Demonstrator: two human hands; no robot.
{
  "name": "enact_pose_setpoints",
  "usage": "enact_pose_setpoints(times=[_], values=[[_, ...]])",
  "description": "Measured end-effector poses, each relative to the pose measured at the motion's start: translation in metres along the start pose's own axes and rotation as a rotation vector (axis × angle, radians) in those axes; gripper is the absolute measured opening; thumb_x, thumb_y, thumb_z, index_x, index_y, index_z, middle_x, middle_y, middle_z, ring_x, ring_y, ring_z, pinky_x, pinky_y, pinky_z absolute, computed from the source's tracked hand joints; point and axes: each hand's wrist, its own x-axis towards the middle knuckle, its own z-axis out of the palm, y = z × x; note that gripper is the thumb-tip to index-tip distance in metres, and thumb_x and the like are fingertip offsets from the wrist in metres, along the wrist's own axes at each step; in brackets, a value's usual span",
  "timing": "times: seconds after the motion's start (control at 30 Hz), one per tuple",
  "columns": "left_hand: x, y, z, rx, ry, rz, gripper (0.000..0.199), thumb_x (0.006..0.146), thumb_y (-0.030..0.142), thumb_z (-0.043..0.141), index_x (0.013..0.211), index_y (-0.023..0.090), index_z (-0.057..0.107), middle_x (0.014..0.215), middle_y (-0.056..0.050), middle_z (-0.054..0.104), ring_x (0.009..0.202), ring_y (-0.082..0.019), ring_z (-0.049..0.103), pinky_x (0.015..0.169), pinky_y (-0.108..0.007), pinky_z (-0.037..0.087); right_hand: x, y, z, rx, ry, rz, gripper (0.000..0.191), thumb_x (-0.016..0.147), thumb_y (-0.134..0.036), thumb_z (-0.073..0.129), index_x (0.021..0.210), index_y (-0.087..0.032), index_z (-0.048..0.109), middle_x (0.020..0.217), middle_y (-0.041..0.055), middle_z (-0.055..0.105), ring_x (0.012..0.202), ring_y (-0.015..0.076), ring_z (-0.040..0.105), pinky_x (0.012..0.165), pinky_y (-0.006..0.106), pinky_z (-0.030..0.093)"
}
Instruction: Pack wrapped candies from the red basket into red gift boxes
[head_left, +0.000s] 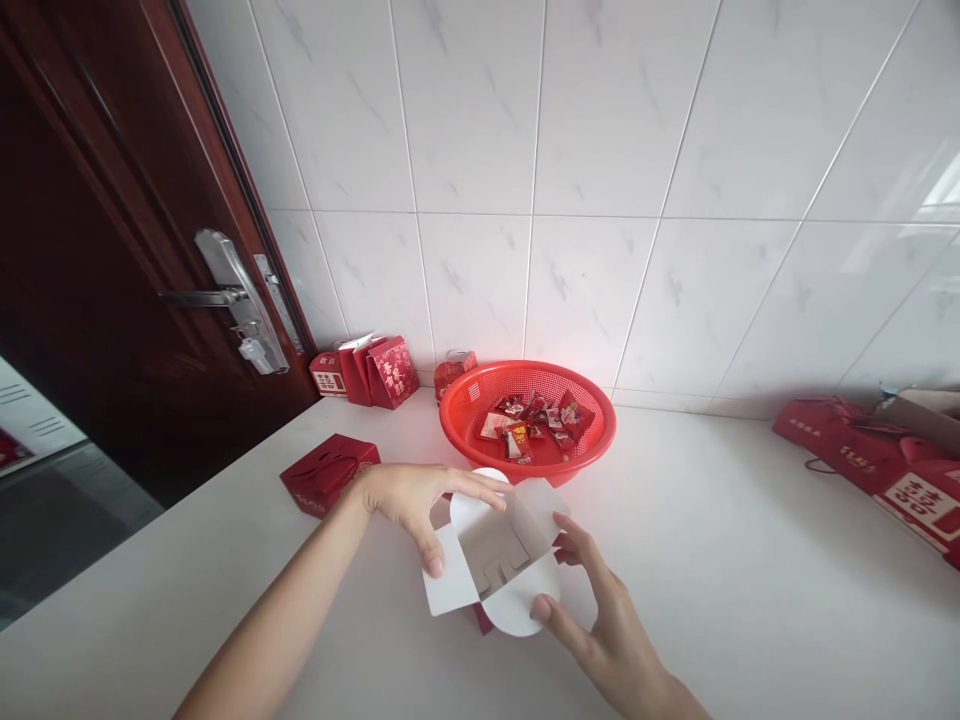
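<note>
An open paper gift box (501,550), white inside with red showing on its outside, stands in front of me with its flaps spread. My left hand (416,505) has its thumb on the left flap and its fingers reaching over the far flap. On the other side, my right hand (600,610) puts its thumb at the near rounded flap and its fingers against the right flap. Slits and folded tabs are visible at the box's bottom. Just behind it sits a red plastic basket (459,432) with several wrapped candies (534,420) in it.
A closed red box (328,474) lies left of my left hand. Several red boxes (375,372) stand by the tiled wall (480,290), another small red box (452,374) behind the basket. Red packaging (874,450) lies far right on the white table (720,520). A dark wooden door (97,200) is left.
</note>
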Motion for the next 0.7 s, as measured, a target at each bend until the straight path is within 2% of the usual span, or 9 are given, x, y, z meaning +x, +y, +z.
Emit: enact_pose_setpoints(times=[0.2,0.27,0.37,0.47,0.53,0.6,0.7], values=[[-0.008,0.019,0.001,0.008,0.115,0.061,0.076,0.072,0.051,0.087,0.140,0.031,0.062,0.155,-0.006,0.050,0.147,-0.031,0.042,0.122,-0.042,0.030,0.002,-0.001,-0.009,0.016,0.061,-0.075,0.051,0.101,-0.045,0.053,0.146,-0.026,0.043,0.124,0.0100,0.067,0.107,0.0218,0.068,0.091,0.032,0.058],[-0.009,0.026,-0.004,0.006,0.198,0.052,0.064,0.077,0.048,0.084,0.136,0.031,0.065,0.151,-0.006,0.056,0.142,-0.029,0.049,0.119,-0.039,0.034,0.002,-0.001,-0.013,0.037,0.084,-0.020,0.045,0.102,-0.047,0.047,0.143,-0.026,0.048,0.125,0.0104,0.067,0.107,0.0218,0.069,0.090,0.033,0.058],[-0.001,0.033,-0.022,0.039,0.340,0.058,0.045,0.086,0.041,0.076,0.128,0.027,0.070,0.139,-0.005,0.066,0.134,-0.026,0.057,0.115,-0.036,0.040,0.003,0.002,-0.015,0.073,0.123,0.158,0.043,0.103,-0.053,0.039,0.132,-0.026,0.056,0.115,0.0098,0.069,0.104,0.0227,0.069,0.083,0.032,0.059],[0.028,0.027,-0.049,0.019,0.415,0.083,0.037,0.089,0.036,0.070,0.122,0.020,0.072,0.127,-0.006,0.073,0.120,-0.023,0.066,0.104,-0.032,0.049,0.005,0.010,-0.013,0.121,0.138,0.328,0.046,0.098,-0.060,0.041,0.119,-0.024,0.060,0.115,0.0115,0.069,0.099,0.0239,0.068,0.071,0.031,0.058],[0.055,0.015,-0.067,0.110,0.444,-0.031,0.036,0.089,0.034,0.068,0.121,0.017,0.071,0.124,-0.007,0.074,0.116,-0.021,0.067,0.099,-0.028,0.050,0.006,0.019,-0.009,0.145,0.120,0.389,0.047,0.095,-0.063,0.044,0.112,-0.023,0.061,0.112,0.0120,0.068,0.095,0.0242,0.068,0.068,0.031,0.057],[0.085,0.000,-0.083,0.283,0.400,-0.217,0.033,0.090,0.027,0.061,0.121,0.020,0.070,0.127,-0.003,0.073,0.117,-0.018,0.066,0.097,-0.023,0.048,0.006,0.031,-0.004,0.156,0.081,0.395,0.044,0.094,-0.061,0.046,0.109,-0.022,0.062,0.101,0.0095,0.069,0.089,0.0233,0.068,0.068,0.030,0.056],[0.123,-0.020,-0.098,0.364,0.342,-0.320,0.028,0.080,0.021,0.067,0.107,0.021,0.074,0.116,-0.002,0.076,0.107,-0.019,0.069,0.088,-0.022,0.050,0.003,0.049,0.004,0.151,0.079,0.329,0.037,0.095,-0.056,0.048,0.104,-0.023,0.062,0.085,0.0039,0.067,0.077,0.0199,0.065,0.071,0.029,0.054]])
